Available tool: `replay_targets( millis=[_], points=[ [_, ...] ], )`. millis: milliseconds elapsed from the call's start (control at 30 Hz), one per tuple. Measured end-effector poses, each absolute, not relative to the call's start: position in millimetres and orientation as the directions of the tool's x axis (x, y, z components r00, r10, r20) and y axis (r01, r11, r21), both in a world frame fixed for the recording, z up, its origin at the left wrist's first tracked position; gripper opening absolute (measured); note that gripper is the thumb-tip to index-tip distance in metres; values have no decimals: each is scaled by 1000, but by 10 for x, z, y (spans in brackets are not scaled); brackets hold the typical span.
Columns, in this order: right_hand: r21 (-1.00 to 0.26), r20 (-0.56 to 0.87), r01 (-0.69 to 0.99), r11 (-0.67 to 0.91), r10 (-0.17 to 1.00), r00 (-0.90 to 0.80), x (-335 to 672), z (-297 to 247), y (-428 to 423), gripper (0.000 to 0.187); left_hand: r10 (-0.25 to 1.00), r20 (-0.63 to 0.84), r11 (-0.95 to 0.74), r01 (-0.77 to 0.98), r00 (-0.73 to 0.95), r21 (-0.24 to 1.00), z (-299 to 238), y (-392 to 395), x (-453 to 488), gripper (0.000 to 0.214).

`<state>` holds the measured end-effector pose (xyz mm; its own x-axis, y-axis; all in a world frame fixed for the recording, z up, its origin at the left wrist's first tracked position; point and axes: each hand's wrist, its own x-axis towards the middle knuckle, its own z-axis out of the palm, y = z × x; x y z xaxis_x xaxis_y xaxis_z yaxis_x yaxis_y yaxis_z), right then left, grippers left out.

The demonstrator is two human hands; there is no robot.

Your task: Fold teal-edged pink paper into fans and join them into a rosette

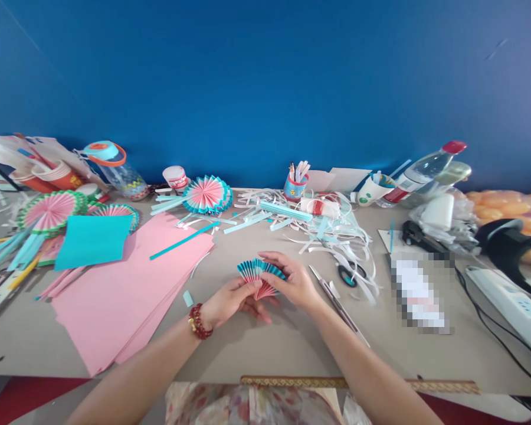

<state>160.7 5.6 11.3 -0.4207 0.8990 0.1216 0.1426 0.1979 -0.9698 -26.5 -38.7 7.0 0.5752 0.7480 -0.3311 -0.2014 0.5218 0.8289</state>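
A small pleated paper fan [253, 270], teal along its outer edge and pink toward its base, is held between both hands just above the table. My left hand [236, 300], with a red bead bracelet at the wrist, pinches the fan's lower part under the thumb. On the other side my right hand [292, 282] grips the fan's right half, thumb in front and fingers curled over the top edge. A pair of scissors [351, 274] with dark handles lies right of my right hand, by a slim metal tool [336, 298].
Pink paper sheets [128, 289] and a teal sheet [95, 239] lie at the left. Finished paper rosettes [207, 195] stand behind. Paper strips [336, 230] are heaped at the back. A bottle [418, 177], a pen cup [295, 188] and a power strip [511, 298] are also there.
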Motion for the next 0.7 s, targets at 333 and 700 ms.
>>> replay_targets(
  millis=[333,700],
  points=[
    [-975,118,126,184,904,-412,1606,105,58,39,744,-305,512,-214,594,832,87,-384,-269,48],
    [-938,179,198,285,887,-426,1621,116,42,38,728,-323,531,-198,605,824,92,-387,-274,45]
  ],
)
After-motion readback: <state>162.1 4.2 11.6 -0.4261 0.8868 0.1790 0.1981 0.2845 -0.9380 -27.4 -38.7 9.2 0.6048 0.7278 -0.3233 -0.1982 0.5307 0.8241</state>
